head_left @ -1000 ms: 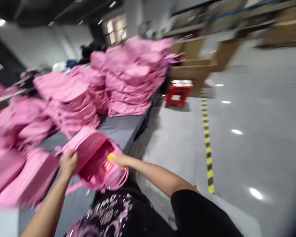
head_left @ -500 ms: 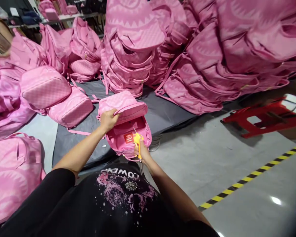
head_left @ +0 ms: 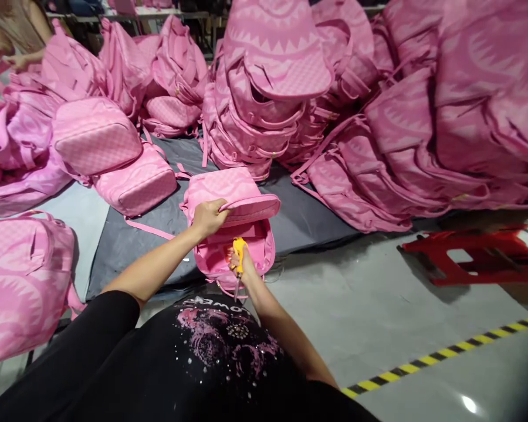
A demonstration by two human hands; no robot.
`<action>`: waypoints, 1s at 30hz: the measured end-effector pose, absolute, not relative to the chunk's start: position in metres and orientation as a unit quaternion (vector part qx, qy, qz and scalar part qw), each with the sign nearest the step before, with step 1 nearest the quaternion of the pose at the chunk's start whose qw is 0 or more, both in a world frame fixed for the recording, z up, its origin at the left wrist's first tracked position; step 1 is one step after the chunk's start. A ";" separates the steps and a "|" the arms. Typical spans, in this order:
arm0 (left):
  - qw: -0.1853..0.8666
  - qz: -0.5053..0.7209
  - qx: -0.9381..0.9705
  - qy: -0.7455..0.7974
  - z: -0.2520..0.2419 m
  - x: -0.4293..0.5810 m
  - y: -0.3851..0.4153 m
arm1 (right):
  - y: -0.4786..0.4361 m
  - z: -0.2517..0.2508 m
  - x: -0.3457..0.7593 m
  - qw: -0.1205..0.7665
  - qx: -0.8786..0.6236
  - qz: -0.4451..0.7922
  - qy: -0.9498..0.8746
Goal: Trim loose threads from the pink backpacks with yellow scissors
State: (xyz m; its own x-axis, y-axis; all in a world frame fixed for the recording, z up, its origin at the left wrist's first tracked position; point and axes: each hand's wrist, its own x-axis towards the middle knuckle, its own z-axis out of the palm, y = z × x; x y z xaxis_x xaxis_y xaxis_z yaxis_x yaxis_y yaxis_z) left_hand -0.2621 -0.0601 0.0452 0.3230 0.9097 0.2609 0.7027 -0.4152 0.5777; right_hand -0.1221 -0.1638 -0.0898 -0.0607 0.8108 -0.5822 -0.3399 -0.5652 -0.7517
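Left hand: the left hand (head_left: 209, 215) clamps the raised flap of the open pink backpack (head_left: 235, 225), fingers curled over its edge.
Right hand: the right hand (head_left: 242, 265) is fisted round yellow-handled scissors (head_left: 238, 258), blades pointing down, at the backpack's near rim.
Backpack: on the grey mat (head_left: 158, 234), near edge, centre.
Far and right: stacked pink backpacks (head_left: 268, 88).
Far left: another person's arm (head_left: 20, 35).
Right, on the floor: red stool (head_left: 479, 258).

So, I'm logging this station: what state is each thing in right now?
Backpack, open, flap lifted.
Left hand, gripping the flap's edge.
Right hand, closed around the snips.
Snips, blades pointing away from the backpack.
Backpack piles, stacked on the table, several gaping open.
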 end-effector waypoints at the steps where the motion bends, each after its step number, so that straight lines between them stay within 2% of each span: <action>1: 0.183 0.286 0.789 0.512 0.045 -0.264 -0.059 | -0.167 -0.091 -0.124 0.417 -0.529 0.713 -0.193; 6: 0.165 0.311 0.780 0.517 0.044 -0.269 -0.051 | -0.183 -0.089 -0.110 0.434 -0.525 0.722 -0.123; 8: 0.168 0.311 0.781 0.515 0.042 -0.268 -0.050 | -0.183 -0.083 -0.101 0.412 -0.546 0.718 -0.127; 13: 0.163 0.299 0.778 0.528 0.042 -0.265 -0.050 | -0.187 -0.041 -0.047 0.252 -0.609 0.698 -0.278; 15: 0.166 0.294 0.780 0.527 0.042 -0.265 -0.050 | -0.188 -0.014 -0.018 0.149 -0.647 0.665 -0.343; 18: 0.168 0.292 0.781 0.526 0.041 -0.265 -0.051 | -0.187 0.024 0.016 -0.003 -0.739 0.542 -0.399; 20: 0.171 0.293 0.778 0.528 0.040 -0.264 -0.052 | -0.188 0.041 0.027 -0.037 -0.778 0.476 -0.408; 23: 0.176 0.293 0.776 0.530 0.038 -0.263 -0.053 | -0.192 0.048 0.029 -0.006 -0.775 0.487 -0.403; 30: 0.180 0.274 0.780 0.533 0.037 -0.267 -0.054 | -0.212 0.030 0.019 0.161 -0.701 0.590 -0.366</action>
State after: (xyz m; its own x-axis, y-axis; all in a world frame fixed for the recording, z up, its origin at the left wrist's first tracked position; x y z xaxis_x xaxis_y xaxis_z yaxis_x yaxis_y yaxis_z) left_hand -0.2673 -0.0545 0.0375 0.2823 0.9299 0.2358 0.7319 -0.3677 0.5737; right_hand 0.0191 -0.2123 0.0296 0.0350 0.7038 -0.7096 0.3233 -0.6798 -0.6583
